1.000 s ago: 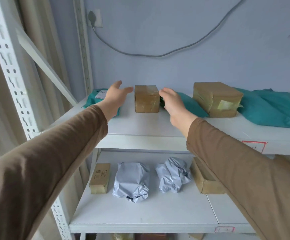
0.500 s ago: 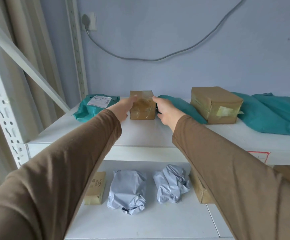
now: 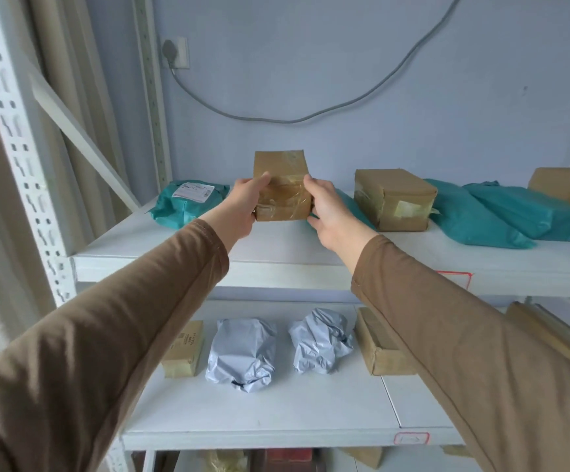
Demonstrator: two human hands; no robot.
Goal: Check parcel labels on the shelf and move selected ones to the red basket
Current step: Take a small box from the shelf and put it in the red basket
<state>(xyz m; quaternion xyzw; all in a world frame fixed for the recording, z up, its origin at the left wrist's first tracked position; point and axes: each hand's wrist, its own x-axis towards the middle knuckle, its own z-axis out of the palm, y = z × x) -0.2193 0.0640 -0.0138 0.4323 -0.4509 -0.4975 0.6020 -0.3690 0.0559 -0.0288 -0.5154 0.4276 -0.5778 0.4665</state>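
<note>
Both hands are on it now: the left hand (image 3: 242, 207) and the right hand (image 3: 331, 216) clamp the small brown cardboard box wrapped in clear tape (image 3: 281, 187) from either side, thumbs curled over its near face and fingers wrapped behind. The box sits between them at the middle-left of the white metal upper shelf (image 3: 276, 248), tipped up so its long axis stands nearly upright and its far end rises above the knuckles. Whether its bottom edge touches the shelf or hangs just clear, I can't tell. No label shows on the faces turned this way, so the call, as I read it, is to rotate the box toward the camera or turn it over. Both hands are equally close, one per side, so either could take the weight.

Just left lies a teal plastic mailer bag with a white printed label (image 3: 188, 202); just behind the right hand, another teal bag (image 3: 355, 209), touching or nearly so. A larger brown taped box (image 3: 394, 199) stands further right. No red basket is in view.
</note>
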